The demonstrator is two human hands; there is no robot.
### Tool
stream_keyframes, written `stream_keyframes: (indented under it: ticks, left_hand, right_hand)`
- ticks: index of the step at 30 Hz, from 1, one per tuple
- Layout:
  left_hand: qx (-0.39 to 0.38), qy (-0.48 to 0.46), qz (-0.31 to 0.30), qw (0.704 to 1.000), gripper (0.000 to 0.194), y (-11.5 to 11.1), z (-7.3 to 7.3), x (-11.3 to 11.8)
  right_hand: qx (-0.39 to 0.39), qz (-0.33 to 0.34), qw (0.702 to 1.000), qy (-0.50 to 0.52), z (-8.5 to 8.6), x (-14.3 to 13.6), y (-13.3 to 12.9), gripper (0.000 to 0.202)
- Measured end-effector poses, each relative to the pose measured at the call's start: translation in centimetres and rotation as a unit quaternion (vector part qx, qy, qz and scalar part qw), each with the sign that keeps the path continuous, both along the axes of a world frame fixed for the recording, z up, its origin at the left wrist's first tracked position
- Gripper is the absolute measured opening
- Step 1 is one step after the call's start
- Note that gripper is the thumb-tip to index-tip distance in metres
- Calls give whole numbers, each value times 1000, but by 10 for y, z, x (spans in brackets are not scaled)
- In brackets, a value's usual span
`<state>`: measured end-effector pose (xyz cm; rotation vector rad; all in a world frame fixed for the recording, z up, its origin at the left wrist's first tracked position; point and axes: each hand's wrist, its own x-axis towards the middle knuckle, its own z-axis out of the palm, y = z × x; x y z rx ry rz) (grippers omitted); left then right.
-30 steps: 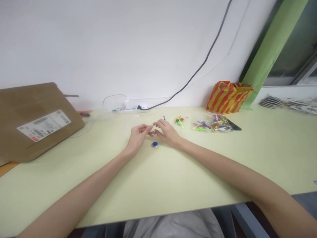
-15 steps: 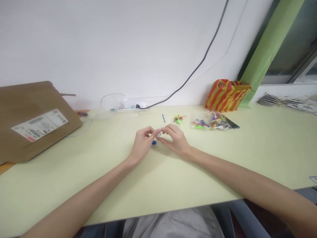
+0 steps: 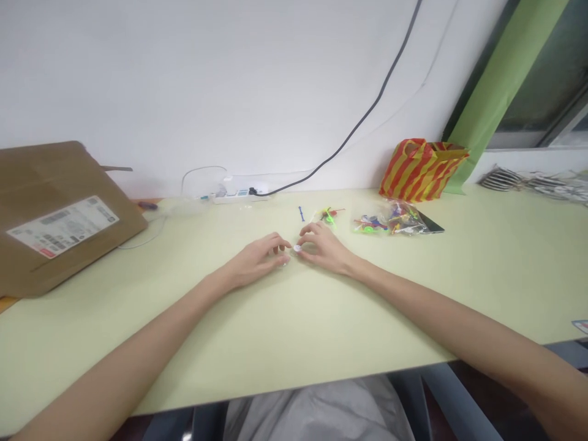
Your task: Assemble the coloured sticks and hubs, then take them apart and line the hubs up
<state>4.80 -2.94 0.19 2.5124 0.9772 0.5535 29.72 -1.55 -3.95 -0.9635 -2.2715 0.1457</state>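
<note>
A small white disc (image 3: 297,248) sits at the fingertips of my right hand (image 3: 325,250), pinched between thumb and fingers. Just to its left, my left hand (image 3: 260,260) hovers low over the table with its thumb and fingers apart. By the left thumb tip shows a small clear, shiny bit (image 3: 286,261), too small to name. The round blue piece seen earlier is hidden now. Behind the hands lie a short blue plastic stick (image 3: 301,214) and a little group of green, yellow and red plastic parts (image 3: 329,215).
Clear bags of colourful plastic parts (image 3: 390,219) lie right of the hands, over a dark flat object (image 3: 432,223). A red-and-yellow striped bag (image 3: 420,171) stands behind. At left leans a cardboard package (image 3: 59,214). A power strip (image 3: 239,195) with a black cable (image 3: 353,131) runs along the wall.
My left hand has let go of the white disc and moved left and slightly down, over where the blue piece was. The disc stays in my right hand.
</note>
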Motion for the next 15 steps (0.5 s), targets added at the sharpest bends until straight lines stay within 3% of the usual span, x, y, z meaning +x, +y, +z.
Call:
stream_keyframes:
  ticks: [5,9,15]
  left_hand:
    - [10,16,-10,1000,28,6,-9,-3]
    - [-8,20,-12,1000,19,10,-7,-7]
    - [-28,-11,-26,999,29,10,-9,-9]
  right_hand:
    - [-30,31,999,-19,1,0,-5,18]
    - [-70,67,995,-10,3,2,-10,20]
    - [-125,59,990,9,-1,12,-30,46]
